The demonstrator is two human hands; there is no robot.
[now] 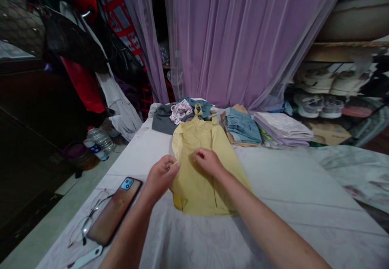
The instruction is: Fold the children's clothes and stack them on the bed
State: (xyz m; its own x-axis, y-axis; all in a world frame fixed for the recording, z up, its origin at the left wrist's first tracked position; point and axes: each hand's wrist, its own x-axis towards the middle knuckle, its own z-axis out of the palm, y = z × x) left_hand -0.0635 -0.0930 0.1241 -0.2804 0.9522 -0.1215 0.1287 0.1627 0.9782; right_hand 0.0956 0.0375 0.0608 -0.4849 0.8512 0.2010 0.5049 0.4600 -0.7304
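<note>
A yellow shirt (199, 188) lies spread on the white bedding, its hem towards me and a loop of yellow fabric at its top. My left hand (161, 176) is closed, pinching the shirt's left edge between thumb and fingers. Over the middle of the shirt is my right hand (208, 161), its fingers curled together. No fabric rises into those fingers, and a shadow falls on the cloth beside them.
Behind the shirt are a grey garment (164, 120) and a patterned cloth (180, 112). Folded jeans (242, 126) and a stack of folded clothes (282, 127) sit right of them. A phone (114, 212), glasses (88, 220) and a pale-handled item (86, 257) lie at left.
</note>
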